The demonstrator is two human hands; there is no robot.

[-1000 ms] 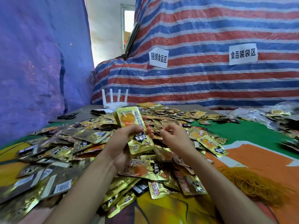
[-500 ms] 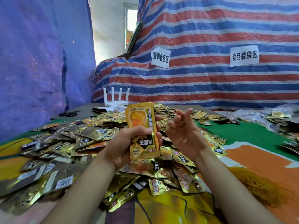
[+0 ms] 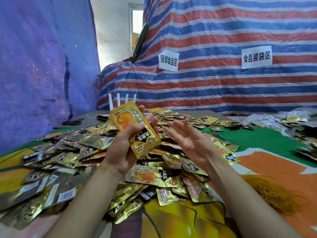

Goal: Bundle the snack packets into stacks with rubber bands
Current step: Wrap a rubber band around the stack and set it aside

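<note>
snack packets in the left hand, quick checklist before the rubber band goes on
1. Thumb and fingers of the left hand curled round the held snack packets: ok.
2. Packets squared up as a stack: cannot tell, only the front one shows.
3. The right hand free and open beside the stack: ok.
4. A band stretched over its fingers: cannot tell, too thin to see.
5. A band round the stack: not ok, none visible.
6. Spares in the rubber band pile on the right: ok.
</note>
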